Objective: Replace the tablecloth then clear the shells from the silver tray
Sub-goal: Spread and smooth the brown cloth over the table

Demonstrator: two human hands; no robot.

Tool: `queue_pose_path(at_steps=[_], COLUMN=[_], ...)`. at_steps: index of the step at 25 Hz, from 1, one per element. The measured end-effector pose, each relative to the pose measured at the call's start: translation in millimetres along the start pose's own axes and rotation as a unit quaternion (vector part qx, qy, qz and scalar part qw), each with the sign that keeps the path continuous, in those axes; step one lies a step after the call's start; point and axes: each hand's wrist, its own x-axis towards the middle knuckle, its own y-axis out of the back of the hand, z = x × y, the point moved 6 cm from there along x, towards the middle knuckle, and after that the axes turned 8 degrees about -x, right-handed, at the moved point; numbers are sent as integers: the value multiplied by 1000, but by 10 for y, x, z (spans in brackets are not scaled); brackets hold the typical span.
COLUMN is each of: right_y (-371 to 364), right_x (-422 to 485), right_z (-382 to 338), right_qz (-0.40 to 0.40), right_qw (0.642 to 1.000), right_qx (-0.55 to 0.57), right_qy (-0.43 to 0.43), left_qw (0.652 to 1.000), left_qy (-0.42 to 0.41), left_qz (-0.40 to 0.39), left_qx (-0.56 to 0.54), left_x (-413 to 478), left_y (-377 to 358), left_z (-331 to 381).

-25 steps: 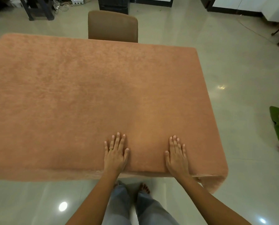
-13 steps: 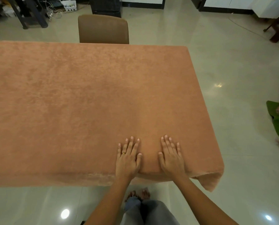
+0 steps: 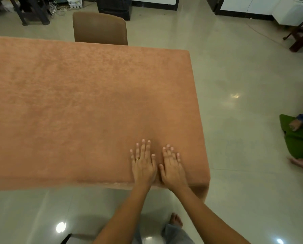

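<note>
Looking down past the forearms, I see a bare foot [image 3: 176, 220] on the glossy pale tiled floor [image 3: 244, 76], set close to the table's near side. I take that as standing tight in, so that the reach over the top is short.

Just beyond the near edge, the left hand [image 3: 143, 166] and the right hand [image 3: 172, 169] lie palm-down side by side. The fingers are straight and slightly spread and grip nothing. The thumbs are very close, though I cannot tell if they touch. A thin gold ring [image 3: 137, 158] sits on one left finger. Flat palms like this make sense to me as a smoothing press, which spreads the load and pins the fabric instead of bunching it.

Under them is the salmon-orange fuzzy tablecloth [image 3: 76, 111]. It covers all of the tabletop that I can see and looks even, with no obvious folds. Its near right corner [image 3: 201, 191] droops over the table edge beside the right wrist.

Across the cloth, a brown padded chair [image 3: 99, 28] is pushed against the far side. Off to the right, well apart from the table, a person in green clothing [image 3: 297, 138] sits on the floor.

By my reading, the cloth step is close to finished. The silver tray and the shells are nowhere in view, so I judge that part not yet begun.
</note>
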Motion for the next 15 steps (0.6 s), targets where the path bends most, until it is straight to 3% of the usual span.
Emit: queue_pose_path(at_steps=[2, 9, 13, 15], right_y=[-50, 194, 315, 308], right_x=[-71, -212, -76, 35], right_z=[58, 1234, 1199, 1045], right_qz=[-1, -1, -12, -18], right_qw=[999, 1000, 996, 993], right_qx=[-27, -4, 11, 20], right_qy=[37, 30, 89, 115], left_qw=[1000, 998, 994, 995], left_qy=[19, 43, 105, 97], left_qz=[0, 13, 36, 35], left_qx=[-9, 53, 9, -21], left_x=[-124, -174, -184, -243], left_y=[-204, -327, -376, -493], left_z=[162, 51, 298, 605])
